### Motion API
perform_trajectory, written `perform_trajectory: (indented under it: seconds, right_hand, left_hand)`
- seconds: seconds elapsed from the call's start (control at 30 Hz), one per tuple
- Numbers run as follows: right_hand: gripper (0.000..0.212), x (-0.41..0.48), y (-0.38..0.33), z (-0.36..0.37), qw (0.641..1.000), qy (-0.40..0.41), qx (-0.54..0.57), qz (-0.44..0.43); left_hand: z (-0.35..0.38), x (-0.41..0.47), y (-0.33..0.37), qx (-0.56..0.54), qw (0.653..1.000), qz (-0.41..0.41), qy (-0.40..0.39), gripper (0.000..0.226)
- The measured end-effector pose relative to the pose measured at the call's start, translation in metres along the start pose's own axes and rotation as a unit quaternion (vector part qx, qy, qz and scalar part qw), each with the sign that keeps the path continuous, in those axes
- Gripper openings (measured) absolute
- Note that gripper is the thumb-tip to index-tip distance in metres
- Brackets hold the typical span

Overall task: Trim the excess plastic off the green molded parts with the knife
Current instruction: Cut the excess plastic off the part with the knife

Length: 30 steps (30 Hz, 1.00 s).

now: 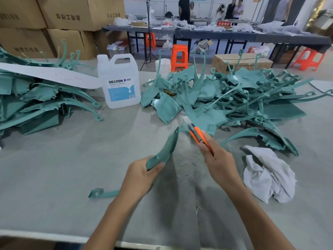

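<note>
My left hand (pixel 142 175) grips the lower end of a curved green molded part (pixel 164 150), which points up and away over the grey table (pixel 54 168). My right hand (pixel 216 157) holds an orange utility knife (pixel 197 135) with its blade out, tip pointing away and left. A small gap separates the blade from the part. A cut-off green strip (pixel 100 193) lies on the table left of my left forearm. A big heap of green parts (pixel 234 100) sits beyond my hands to the right, and another pile (pixel 36 100) at the far left.
A white DEXCON jug (pixel 119 82) stands between the two piles. A crumpled white rag (pixel 266 175) lies right of my right hand. Cardboard boxes (pixel 63 20) are stacked at back left. Orange stools, long tables and several people fill the background.
</note>
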State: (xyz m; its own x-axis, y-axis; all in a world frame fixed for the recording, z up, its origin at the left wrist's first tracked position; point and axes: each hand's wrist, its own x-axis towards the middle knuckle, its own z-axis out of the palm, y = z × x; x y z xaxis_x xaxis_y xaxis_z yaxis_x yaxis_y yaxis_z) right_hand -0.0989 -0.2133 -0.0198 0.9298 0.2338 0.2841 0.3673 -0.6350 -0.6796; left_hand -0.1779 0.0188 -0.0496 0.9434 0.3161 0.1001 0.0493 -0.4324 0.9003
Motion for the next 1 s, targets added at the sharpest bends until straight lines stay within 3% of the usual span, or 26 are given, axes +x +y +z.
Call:
perform_trajectory:
  seconds: [0.1, 0.27, 0.37, 0.43, 0.53, 0.63, 0.73, 0.8, 0.87, 1.0]
  right_hand:
    - [0.036, -0.003, 0.021, -0.008, 0.996, -0.041, -0.062, 0.055]
    - [0.037, -0.026, 0.035, -0.017, 0.97, -0.087, -0.227, 0.025]
    - [0.037, -0.03, 0.04, -0.033, 0.971, 0.004, -0.238, 0.004]
    - [0.031, -0.029, 0.052, -0.051, 0.963, 0.076, -0.26, 0.006]
    - [0.043, -0.035, 0.081, -0.082, 0.943, 0.049, -0.301, 0.134]
    - [0.048, -0.058, 0.109, -0.094, 0.922, 0.024, -0.308, 0.233]
    - [0.028, -0.074, 0.123, -0.1, 0.923, 0.089, -0.289, 0.237]
    - [0.034, -0.075, 0.114, -0.106, 0.933, 0.125, -0.229, 0.248]
    - [0.04, -0.069, 0.093, -0.107, 0.953, 0.147, -0.152, 0.218]
    - [0.012, -0.042, 0.016, -0.091, 0.987, 0.154, -0.036, 0.03]
  left_hand:
    - [0.002, -0.002, -0.002, 0.0, 1.0, 0.01, 0.003, 0.03]
    - [0.003, -0.001, 0.0, 0.007, 1.0, 0.023, 0.013, 0.027]
    - [0.002, -0.004, 0.001, 0.001, 1.0, 0.012, 0.014, 0.014]
    - [0.0, -0.005, 0.001, -0.023, 1.0, -0.005, 0.009, 0.017]
    - [-0.005, -0.004, 0.001, -0.065, 0.998, -0.014, -0.022, 0.029]
    - [-0.007, -0.005, 0.005, -0.078, 0.995, -0.001, -0.055, 0.021]
    - [-0.012, -0.007, 0.013, -0.107, 0.993, -0.001, -0.045, 0.012]
    - [-0.018, -0.009, 0.022, -0.155, 0.987, -0.002, -0.031, 0.012]
    - [-0.024, -0.012, 0.036, -0.219, 0.976, -0.004, -0.015, 0.02]
    - [-0.027, -0.022, 0.069, -0.384, 0.92, -0.006, -0.081, 0.041]
